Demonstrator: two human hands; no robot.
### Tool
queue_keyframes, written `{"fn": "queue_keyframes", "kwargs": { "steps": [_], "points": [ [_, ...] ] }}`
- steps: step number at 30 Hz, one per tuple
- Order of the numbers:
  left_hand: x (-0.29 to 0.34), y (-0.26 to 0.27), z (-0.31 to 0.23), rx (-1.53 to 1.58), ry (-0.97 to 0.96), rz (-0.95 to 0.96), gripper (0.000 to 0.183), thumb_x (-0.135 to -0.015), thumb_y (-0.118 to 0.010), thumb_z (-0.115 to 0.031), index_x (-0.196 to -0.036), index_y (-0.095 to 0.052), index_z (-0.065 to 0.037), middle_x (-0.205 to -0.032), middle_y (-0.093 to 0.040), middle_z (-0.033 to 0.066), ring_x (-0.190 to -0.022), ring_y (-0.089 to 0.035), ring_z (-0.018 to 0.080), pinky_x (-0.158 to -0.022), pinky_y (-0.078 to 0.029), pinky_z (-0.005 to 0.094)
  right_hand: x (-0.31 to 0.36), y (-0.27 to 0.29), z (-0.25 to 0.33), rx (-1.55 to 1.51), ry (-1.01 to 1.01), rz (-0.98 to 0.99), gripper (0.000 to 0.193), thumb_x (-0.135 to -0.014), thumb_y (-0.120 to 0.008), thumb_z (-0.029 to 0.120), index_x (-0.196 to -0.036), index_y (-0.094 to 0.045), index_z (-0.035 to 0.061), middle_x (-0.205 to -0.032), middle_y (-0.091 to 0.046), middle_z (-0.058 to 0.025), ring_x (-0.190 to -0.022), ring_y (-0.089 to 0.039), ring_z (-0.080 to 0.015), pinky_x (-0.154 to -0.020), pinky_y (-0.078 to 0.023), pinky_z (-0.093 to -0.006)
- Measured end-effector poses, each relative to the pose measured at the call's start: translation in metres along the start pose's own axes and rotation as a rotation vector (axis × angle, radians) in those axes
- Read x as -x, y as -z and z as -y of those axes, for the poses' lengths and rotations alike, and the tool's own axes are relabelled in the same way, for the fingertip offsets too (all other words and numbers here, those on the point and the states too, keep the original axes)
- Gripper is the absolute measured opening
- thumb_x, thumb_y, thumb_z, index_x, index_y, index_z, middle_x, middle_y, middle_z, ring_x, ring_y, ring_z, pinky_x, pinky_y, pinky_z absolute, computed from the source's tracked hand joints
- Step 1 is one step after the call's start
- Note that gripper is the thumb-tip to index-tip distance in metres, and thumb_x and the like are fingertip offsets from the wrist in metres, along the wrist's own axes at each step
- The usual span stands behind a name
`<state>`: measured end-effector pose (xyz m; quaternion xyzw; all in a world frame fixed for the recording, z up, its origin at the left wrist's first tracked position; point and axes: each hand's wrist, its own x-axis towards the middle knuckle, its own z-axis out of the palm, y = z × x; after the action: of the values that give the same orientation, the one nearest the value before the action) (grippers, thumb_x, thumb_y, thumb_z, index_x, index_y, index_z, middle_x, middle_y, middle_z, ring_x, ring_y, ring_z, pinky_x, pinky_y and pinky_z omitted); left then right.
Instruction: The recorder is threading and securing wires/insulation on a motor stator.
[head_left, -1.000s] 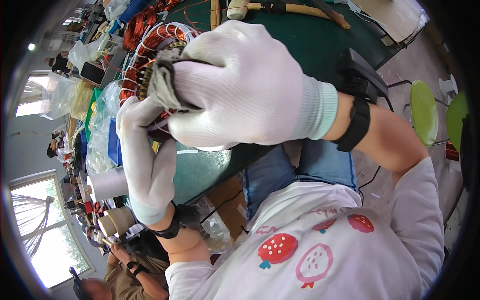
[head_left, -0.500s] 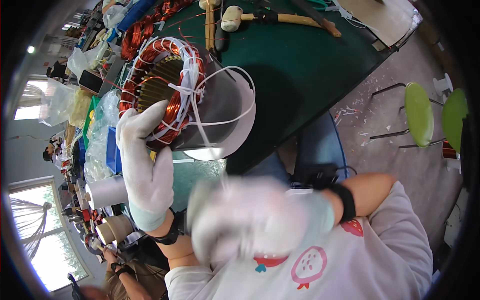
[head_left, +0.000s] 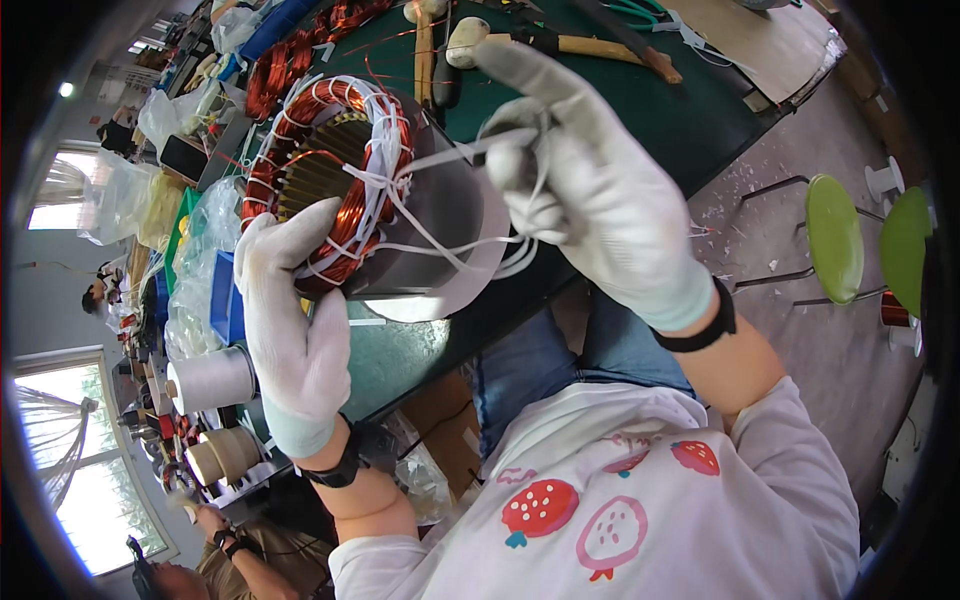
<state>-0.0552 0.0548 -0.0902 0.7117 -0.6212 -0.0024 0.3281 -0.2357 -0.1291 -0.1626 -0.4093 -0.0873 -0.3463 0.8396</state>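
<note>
A motor stator [head_left: 455, 205] lies on its side on the green table, its slotted bore facing left. Orange copper windings [head_left: 263, 180] ring its end, bound with loops of white lacing cord [head_left: 440, 158]. My gloved left hand [head_left: 295, 325] grips the lower edge of the windings, fingertips at the bore and thumb below. Right of the stator, my gloved right hand [head_left: 620, 215] pinches the cord, index finger stretched out. One length runs taut from the windings to these fingers; slack loops hang below.
Wooden-handled mallets [head_left: 600, 45] lie at the table's back. Cord spools [head_left: 212, 380], a blue bin [head_left: 228, 300] and plastic bags stand left. Another person's arm [head_left: 255, 560] shows at lower left. Green stools [head_left: 835, 240] are on the right.
My right hand has swung from in front of my chest up and to the right of the stator, drawing the cord taut. My left hand stays on the windings.
</note>
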Motion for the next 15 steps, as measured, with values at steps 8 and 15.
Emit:
{"fn": "queue_keyframes", "kwargs": {
  "steps": [8,15],
  "points": [
    [0.0,-0.011,-0.004,0.114,0.029,-0.125,0.059,-0.07,-0.052,0.003,-0.127,-0.062,0.004,-0.125,-0.061,0.018,-0.126,-0.05,0.0347,-0.116,-0.031,0.0427,0.024,0.031,0.038,0.704,0.292,-0.13,0.032,-0.112,-0.044,0.023,-0.116,-0.064,-0.0023,-0.133,-0.06,-0.0181,-0.101,-0.065,-0.0214,-0.096,-0.052,-0.0355],
    [-0.003,-0.02,-0.013,0.069,0.062,-0.208,0.045,-0.078,-0.067,0.002,-0.123,-0.064,0.001,-0.12,-0.063,0.0137,-0.12,-0.053,0.0306,-0.111,-0.036,0.0407,0.096,0.126,0.201,1.057,0.871,-1.14,0.036,-0.108,-0.057,0.024,-0.129,-0.059,-0.0048,-0.101,-0.065,-0.0056,-0.067,-0.045,-0.0004,-0.055,-0.035,-0.015]
  ]
}}
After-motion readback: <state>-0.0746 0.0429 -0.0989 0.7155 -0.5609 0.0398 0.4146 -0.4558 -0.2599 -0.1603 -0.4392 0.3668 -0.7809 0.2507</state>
